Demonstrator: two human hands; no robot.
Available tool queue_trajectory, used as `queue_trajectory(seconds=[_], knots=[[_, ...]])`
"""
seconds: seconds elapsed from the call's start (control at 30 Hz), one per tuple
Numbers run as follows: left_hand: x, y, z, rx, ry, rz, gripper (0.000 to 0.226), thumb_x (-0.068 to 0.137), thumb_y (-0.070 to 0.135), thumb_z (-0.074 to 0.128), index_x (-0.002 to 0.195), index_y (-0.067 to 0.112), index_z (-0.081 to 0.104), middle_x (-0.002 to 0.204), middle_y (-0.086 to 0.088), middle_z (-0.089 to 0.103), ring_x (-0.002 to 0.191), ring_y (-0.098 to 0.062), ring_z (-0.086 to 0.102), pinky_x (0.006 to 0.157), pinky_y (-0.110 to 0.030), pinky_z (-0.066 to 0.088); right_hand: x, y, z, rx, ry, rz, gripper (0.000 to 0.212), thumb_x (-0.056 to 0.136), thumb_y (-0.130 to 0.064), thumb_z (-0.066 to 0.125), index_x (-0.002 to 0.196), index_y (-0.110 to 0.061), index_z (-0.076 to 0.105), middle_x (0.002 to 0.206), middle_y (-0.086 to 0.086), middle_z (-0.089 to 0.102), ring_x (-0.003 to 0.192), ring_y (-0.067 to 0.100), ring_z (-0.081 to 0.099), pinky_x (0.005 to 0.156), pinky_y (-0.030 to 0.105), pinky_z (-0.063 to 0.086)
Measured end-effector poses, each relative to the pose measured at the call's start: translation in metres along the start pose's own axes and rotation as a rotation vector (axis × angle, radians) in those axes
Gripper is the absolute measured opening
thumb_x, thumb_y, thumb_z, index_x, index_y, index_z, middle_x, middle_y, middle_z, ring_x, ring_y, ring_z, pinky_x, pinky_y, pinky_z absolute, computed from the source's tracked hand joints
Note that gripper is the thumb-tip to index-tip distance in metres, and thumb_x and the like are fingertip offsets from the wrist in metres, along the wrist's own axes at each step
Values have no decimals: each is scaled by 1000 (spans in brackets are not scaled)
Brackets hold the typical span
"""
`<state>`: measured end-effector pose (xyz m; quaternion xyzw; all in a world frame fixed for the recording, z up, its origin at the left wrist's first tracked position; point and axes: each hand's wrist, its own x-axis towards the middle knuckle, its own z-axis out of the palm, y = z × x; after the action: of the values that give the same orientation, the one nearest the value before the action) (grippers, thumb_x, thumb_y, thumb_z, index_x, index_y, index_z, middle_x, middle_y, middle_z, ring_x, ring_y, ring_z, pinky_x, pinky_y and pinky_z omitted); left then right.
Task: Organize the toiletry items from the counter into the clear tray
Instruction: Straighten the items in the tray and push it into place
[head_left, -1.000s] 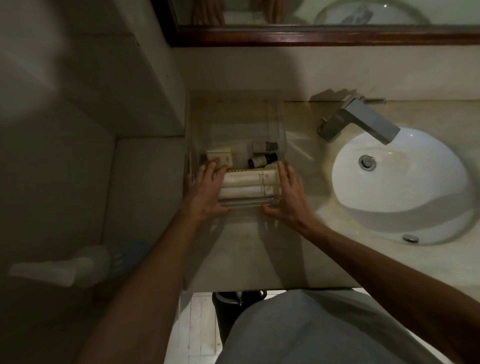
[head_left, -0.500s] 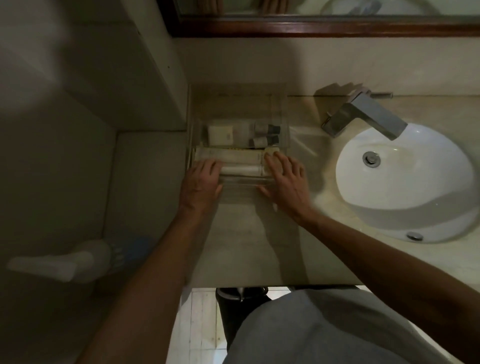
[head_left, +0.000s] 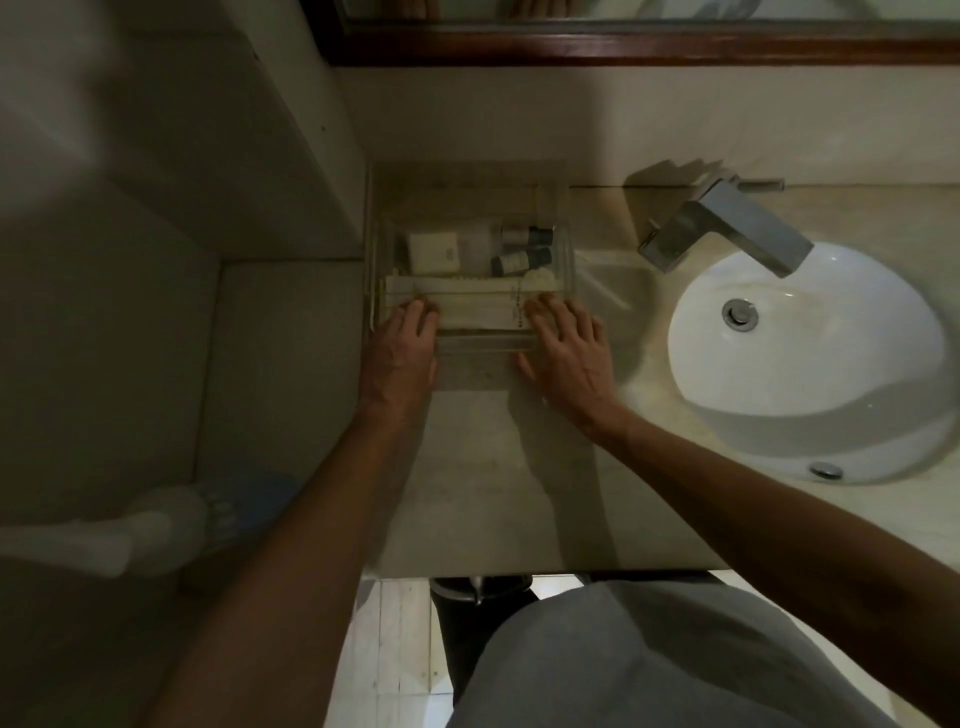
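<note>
The clear tray (head_left: 569, 270) sits on the counter against the back wall, left of the sink. Inside it lie a white soap box (head_left: 434, 253), two small dark bottles (head_left: 522, 248) and long white packets (head_left: 480, 306) along the near side. My left hand (head_left: 402, 348) rests with straight fingers on the tray's near left corner. My right hand (head_left: 566, 348) lies flat on the near right corner, its fingertips over the ends of the packets.
A white basin (head_left: 810, 364) with a chrome faucet (head_left: 727, 228) fills the counter's right side. A wall (head_left: 260, 156) closes in the tray's left. The marble counter (head_left: 493, 467) runs toward me to its front edge. A wood-framed mirror (head_left: 623, 47) hangs above.
The tray has slid away from me toward the back wall, with both hands following it. My fingers have stayed flat on its near corners.
</note>
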<state>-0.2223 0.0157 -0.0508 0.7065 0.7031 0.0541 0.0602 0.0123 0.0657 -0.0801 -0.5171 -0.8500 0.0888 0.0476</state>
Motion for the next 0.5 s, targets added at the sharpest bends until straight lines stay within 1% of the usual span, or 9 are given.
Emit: queue_trajectory(seconds=[0.1,0.17,0.23,0.3,0.37,0.43,0.5], knots=[[-2,1,2,-5,21,-12,63,66,10,75,126,5,56,130,-17,54,114,-33,54,93,-38,48,0,-3,1,10,-24,32,72,95,-57,49,152,-16,34,155,15,34,141,35,28,116,50,26],[-3,0,5,-10,43,-30,59,66,9,74,123,5,58,128,-18,55,112,-34,55,91,-37,49,0,-2,0,31,-9,32,71,94,-57,51,151,-17,36,153,13,37,139,33,30,116,48,24],[-4,-1,7,-3,70,-24,57,65,8,76,120,4,59,120,-17,59,106,-33,58,85,-36,50,-2,1,-2,55,23,35,68,93,-56,53,148,-17,39,151,10,41,138,30,32,116,44,20],[-5,-2,10,22,85,-21,56,65,8,77,119,6,61,114,-14,64,100,-31,61,81,-35,51,-3,5,-3,66,39,30,63,95,-54,52,145,-18,42,151,9,42,140,30,31,117,43,17],[-3,-4,15,54,103,-14,49,70,8,77,117,8,63,112,-13,65,97,-30,62,79,-36,51,-1,8,-3,52,40,20,59,96,-53,50,144,-18,44,152,9,41,140,32,30,117,45,20],[1,-4,19,76,139,-10,41,73,9,74,113,9,64,110,-13,63,96,-30,60,77,-37,50,2,9,-3,25,41,25,58,96,-54,50,142,-19,47,149,11,42,136,32,32,114,46,25],[5,-4,20,110,179,-5,33,74,7,74,106,10,66,101,-12,63,89,-29,59,68,-36,48,6,10,-3,17,61,35,59,95,-56,51,140,-18,50,141,13,46,128,31,37,108,44,31]])
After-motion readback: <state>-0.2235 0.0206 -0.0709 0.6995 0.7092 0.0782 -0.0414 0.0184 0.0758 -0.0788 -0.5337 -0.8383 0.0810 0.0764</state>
